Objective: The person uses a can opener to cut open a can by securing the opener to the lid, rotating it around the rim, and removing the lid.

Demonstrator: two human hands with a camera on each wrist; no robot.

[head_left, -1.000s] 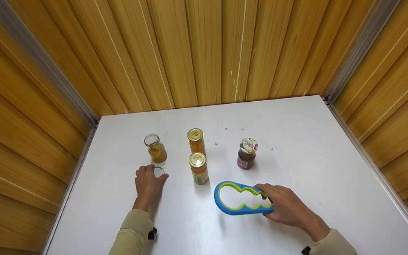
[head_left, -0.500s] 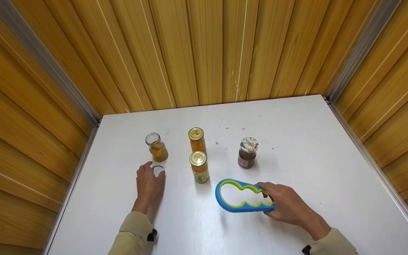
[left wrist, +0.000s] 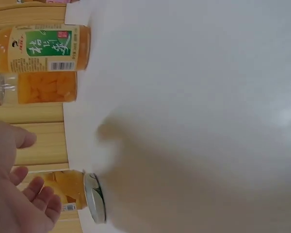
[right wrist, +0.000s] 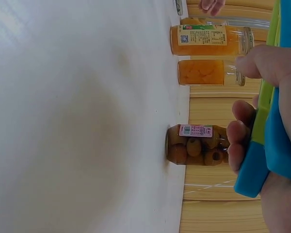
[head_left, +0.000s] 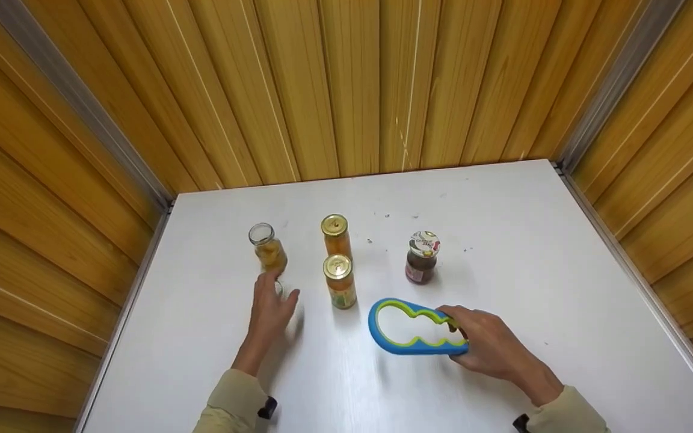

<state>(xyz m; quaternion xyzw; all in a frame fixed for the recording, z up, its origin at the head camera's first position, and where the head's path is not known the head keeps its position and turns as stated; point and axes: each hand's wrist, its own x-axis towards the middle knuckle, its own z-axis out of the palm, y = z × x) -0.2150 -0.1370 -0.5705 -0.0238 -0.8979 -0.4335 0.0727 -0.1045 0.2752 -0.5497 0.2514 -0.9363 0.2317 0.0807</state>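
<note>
My left hand [head_left: 270, 310] hovers over the table with fingers spread and loosely bent, holding nothing. Beneath it lies a loose metal jar lid [left wrist: 95, 198], flat on the table and mostly hidden by the hand in the head view. Just beyond the fingers stands a lidless glass jar [head_left: 271, 255] of yellow fruit. My right hand [head_left: 491, 346] grips a blue and green jar opener [head_left: 409, 349] by one end, its scalloped loop pointing left above the table.
Two gold-lidded jars of orange fruit, a front one [head_left: 340, 285] and a back one [head_left: 337, 242], stand in the middle. A dark fruit jar [head_left: 421, 267] with a patterned lid is to their right. Wood-look panels [head_left: 346, 90] wall the white table [head_left: 503, 240].
My left hand has let go of the lid, lifted off it and shifted right. The right hand keeps its hold on the jar opener and barely moves.
</note>
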